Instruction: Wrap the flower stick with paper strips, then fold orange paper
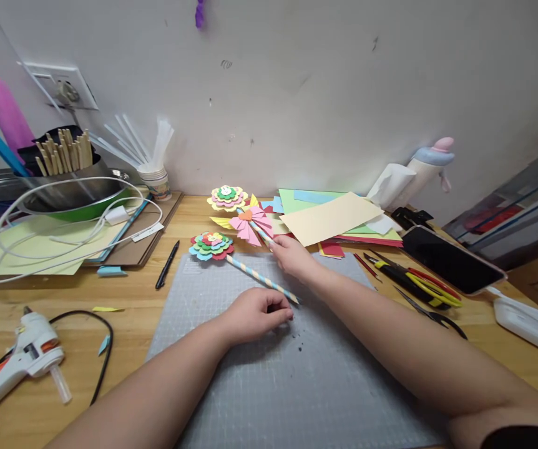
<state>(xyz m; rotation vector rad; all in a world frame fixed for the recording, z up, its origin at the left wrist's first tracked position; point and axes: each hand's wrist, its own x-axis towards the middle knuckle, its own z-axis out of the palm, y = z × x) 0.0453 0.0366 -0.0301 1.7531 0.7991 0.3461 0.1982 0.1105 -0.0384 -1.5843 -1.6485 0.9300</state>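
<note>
My right hand (292, 255) is closed on the striped straw stem of a pink paper fan flower (249, 224) at the far edge of the grey cutting mat (297, 374). My left hand (257, 315) rests on the mat with fingers curled, fingertips close to the lower end of a second striped straw (262, 280) that carries a layered multicolour paper flower (211, 245). Whether it grips anything is not visible. A third layered flower (226, 197), yellow and pink, lies behind near the wall.
A white glue gun (25, 362) with black cord lies at the left front. A black pen (167, 264), white cable, stick-filled pot and cup of straws stand at the left. Coloured paper sheets (329, 218), a phone (451, 259), scissors and cutters lie at the right.
</note>
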